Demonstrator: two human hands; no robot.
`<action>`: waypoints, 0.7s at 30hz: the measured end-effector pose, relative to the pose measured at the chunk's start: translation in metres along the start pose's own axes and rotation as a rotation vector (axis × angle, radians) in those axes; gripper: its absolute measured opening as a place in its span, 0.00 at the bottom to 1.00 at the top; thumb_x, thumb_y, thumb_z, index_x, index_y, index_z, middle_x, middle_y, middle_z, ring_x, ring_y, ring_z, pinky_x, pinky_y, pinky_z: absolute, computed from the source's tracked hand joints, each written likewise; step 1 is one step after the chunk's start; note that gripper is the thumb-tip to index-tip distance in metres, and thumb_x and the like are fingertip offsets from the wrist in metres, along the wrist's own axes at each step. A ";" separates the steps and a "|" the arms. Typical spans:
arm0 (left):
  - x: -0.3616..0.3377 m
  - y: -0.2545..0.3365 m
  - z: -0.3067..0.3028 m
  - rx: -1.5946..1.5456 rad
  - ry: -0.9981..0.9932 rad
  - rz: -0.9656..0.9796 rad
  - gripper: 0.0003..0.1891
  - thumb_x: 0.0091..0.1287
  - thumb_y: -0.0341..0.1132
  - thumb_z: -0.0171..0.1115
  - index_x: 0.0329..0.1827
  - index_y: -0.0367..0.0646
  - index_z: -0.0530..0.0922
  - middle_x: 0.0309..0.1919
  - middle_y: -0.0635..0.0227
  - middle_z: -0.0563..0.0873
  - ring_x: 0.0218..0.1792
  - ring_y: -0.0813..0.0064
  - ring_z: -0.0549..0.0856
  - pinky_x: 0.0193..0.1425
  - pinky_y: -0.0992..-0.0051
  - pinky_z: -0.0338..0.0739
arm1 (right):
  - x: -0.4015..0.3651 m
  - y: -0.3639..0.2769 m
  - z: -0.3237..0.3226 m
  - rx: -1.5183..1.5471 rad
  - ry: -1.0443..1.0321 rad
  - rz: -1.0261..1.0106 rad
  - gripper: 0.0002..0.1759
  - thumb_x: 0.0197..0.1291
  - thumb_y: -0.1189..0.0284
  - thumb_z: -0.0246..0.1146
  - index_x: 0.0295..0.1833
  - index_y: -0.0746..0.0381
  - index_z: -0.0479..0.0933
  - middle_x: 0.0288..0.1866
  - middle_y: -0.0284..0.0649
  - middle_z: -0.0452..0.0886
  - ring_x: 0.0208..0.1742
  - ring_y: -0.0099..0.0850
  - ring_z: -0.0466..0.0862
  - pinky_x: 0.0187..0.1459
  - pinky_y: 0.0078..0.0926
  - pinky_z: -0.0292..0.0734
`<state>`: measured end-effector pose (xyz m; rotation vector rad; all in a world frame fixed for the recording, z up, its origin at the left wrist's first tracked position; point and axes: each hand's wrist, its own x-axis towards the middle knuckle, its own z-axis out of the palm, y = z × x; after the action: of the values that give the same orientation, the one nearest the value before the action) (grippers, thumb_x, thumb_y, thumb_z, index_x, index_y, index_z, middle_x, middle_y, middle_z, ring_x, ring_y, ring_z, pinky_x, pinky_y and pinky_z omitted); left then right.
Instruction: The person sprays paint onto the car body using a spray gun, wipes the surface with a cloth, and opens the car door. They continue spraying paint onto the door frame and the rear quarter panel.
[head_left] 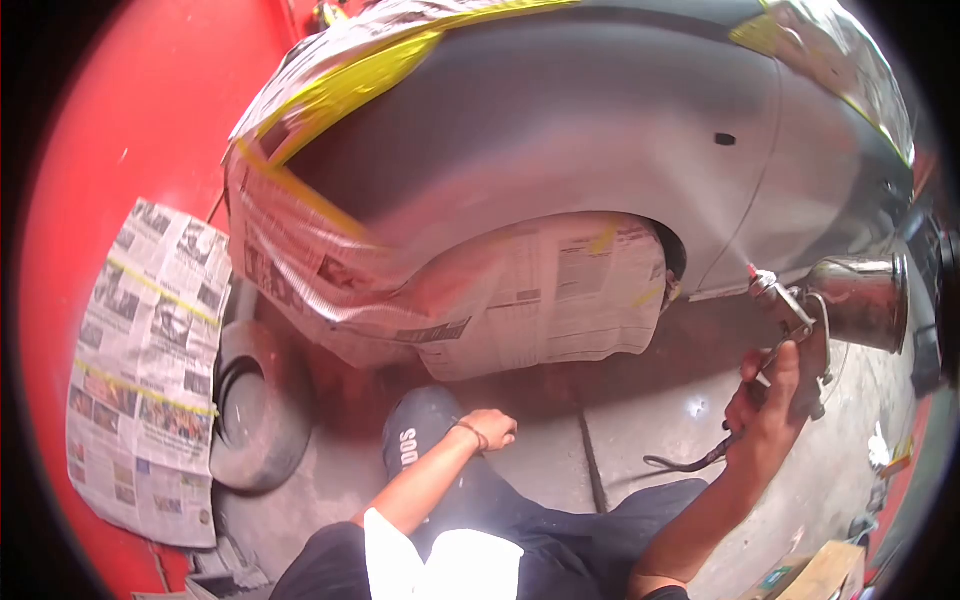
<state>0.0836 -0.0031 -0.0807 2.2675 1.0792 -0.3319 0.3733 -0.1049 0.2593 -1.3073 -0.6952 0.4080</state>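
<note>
My right hand (775,395) is wrapped round the handle of a spray gun (785,300) with a metal cup (855,300) on its side. A pale mist leaves the nozzle toward a grey car fender (560,130), above the wheel arch. The nozzle stands a little apart from the panel. Newspaper (550,290) covers the wheel, and yellow tape (360,85) with masking sheet borders the fender. My left hand (492,429) rests by my knee with its fingers curled; whether it holds anything is hidden.
At the left, a tire (260,405) leans beside a newspaper-covered panel (145,370) near a red wall (120,130). A black hose or cable (685,464) hangs below the gun. A cardboard box (825,575) is on the floor at the lower right.
</note>
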 end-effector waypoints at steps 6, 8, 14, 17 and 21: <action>0.014 0.010 -0.002 -0.062 -0.025 0.000 0.16 0.73 0.45 0.65 0.56 0.48 0.89 0.53 0.56 0.93 0.58 0.53 0.90 0.64 0.53 0.84 | -0.045 0.010 0.028 -0.046 -0.316 0.071 0.24 0.78 0.55 0.64 0.68 0.59 0.76 0.31 0.36 0.80 0.15 0.14 0.63 0.17 0.16 0.55; 0.017 0.010 -0.001 -0.062 -0.037 0.005 0.16 0.73 0.45 0.65 0.56 0.49 0.90 0.53 0.56 0.93 0.59 0.53 0.90 0.64 0.53 0.84 | -0.059 0.004 0.040 0.008 -0.426 0.142 0.20 0.76 0.58 0.67 0.62 0.61 0.77 0.31 0.36 0.81 0.17 0.14 0.66 0.18 0.16 0.57; 0.023 -0.004 0.010 -0.050 -0.060 0.002 0.17 0.73 0.45 0.66 0.58 0.49 0.90 0.54 0.57 0.93 0.59 0.54 0.90 0.64 0.54 0.83 | -0.066 0.003 0.045 0.101 -0.455 0.149 0.16 0.71 0.63 0.74 0.54 0.61 0.82 0.32 0.35 0.85 0.22 0.14 0.72 0.20 0.15 0.60; 0.016 -0.007 0.004 -0.015 -0.094 -0.014 0.17 0.73 0.45 0.66 0.58 0.49 0.90 0.54 0.57 0.93 0.59 0.54 0.90 0.65 0.54 0.83 | -0.063 0.015 0.037 0.134 -0.173 0.075 0.17 0.72 0.60 0.72 0.54 0.61 0.82 0.32 0.35 0.84 0.20 0.13 0.69 0.18 0.15 0.56; 0.016 -0.011 0.004 -0.004 -0.127 -0.020 0.17 0.73 0.46 0.66 0.59 0.50 0.90 0.55 0.57 0.93 0.60 0.54 0.90 0.65 0.55 0.83 | -0.069 0.013 0.032 0.124 0.006 -0.031 0.22 0.75 0.57 0.69 0.61 0.63 0.79 0.34 0.37 0.84 0.17 0.13 0.67 0.17 0.15 0.52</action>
<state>0.0858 0.0100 -0.0960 2.2015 1.0371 -0.4748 0.3031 -0.1224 0.2341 -1.1791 -0.6735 0.4156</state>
